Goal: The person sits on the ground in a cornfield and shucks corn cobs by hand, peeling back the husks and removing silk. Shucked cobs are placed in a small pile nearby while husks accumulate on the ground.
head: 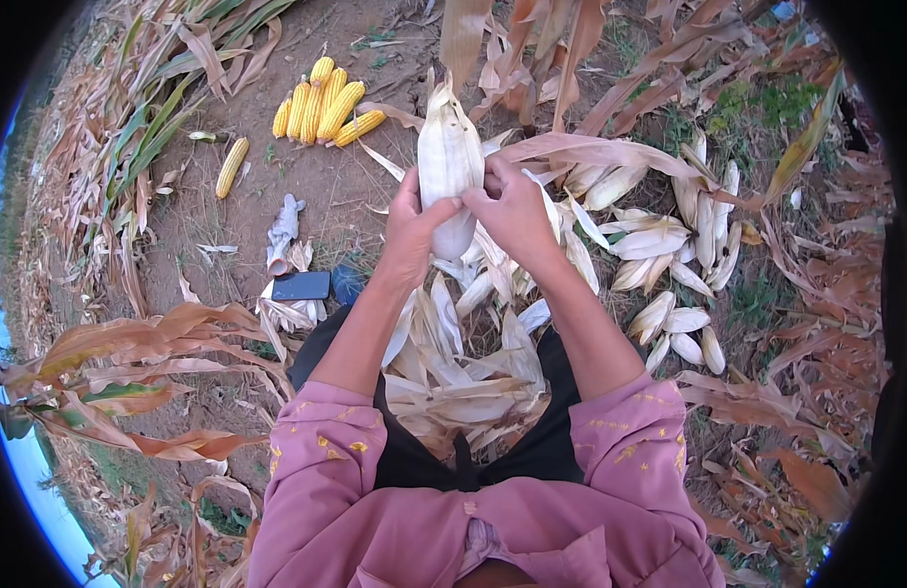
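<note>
An ear of corn in its pale dry husk [450,158] is held upright in front of me, its tip pointing away. My left hand [417,220] is wrapped around its left side, with the thumb across the front. My right hand [506,209] touches the husk's right side, thumb and fingers pinched near its lower half; whether they grip a husk leaf I cannot tell. Loose husk leaves [453,393] lie heaped between my legs, below the ear. Several bare yellow corn cobs [314,106] lie grouped on the soil at the upper left, and a single yellow cob [232,167] lies apart from them.
Several unhusked ears [652,242] lie at the right, with a smaller group [685,331] nearer me. A dark smartphone [301,286] rests on husks at the left, beside a greyish glove [283,231]. Dry corn stalks and leaves [160,342] reach in from the left; others stand ahead and right.
</note>
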Demonstrator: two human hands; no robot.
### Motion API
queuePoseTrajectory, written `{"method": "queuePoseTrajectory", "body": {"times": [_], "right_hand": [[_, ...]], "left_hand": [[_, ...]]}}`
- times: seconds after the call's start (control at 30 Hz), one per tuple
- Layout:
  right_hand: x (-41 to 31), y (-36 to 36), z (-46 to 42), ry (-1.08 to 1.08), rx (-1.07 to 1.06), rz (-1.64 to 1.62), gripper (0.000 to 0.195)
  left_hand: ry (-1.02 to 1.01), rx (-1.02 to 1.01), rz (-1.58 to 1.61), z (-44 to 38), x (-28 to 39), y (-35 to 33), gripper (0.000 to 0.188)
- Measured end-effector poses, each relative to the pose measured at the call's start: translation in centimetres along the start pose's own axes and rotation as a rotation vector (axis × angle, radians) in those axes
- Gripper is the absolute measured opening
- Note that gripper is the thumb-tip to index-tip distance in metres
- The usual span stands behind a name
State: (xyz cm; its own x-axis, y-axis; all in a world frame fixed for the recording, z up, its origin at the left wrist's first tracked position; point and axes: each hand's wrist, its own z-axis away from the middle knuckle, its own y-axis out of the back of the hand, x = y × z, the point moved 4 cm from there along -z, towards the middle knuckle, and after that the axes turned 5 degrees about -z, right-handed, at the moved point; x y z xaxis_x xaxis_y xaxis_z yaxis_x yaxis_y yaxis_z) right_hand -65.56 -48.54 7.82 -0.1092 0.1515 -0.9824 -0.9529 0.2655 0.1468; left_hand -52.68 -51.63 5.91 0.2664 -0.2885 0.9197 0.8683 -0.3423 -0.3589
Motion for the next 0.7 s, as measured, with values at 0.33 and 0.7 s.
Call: {"method": "queuePoseTrajectory", "body": {"times": [0.33, 0.7], "right_hand": [[1.2, 0.5, -0.3, -0.049, 0.072, -0.048, 0.026], [1.3, -0.4, 0.0, -0.196, -0.033, -0.348, 0.021]], "left_hand": [[-0.063, 0.062, -0.008, -0.1, 0.7, 0.0, 0.065], [-0.040, 0.060, 0.075, -0.1, 0.5, 0.6, 0.065]]}}
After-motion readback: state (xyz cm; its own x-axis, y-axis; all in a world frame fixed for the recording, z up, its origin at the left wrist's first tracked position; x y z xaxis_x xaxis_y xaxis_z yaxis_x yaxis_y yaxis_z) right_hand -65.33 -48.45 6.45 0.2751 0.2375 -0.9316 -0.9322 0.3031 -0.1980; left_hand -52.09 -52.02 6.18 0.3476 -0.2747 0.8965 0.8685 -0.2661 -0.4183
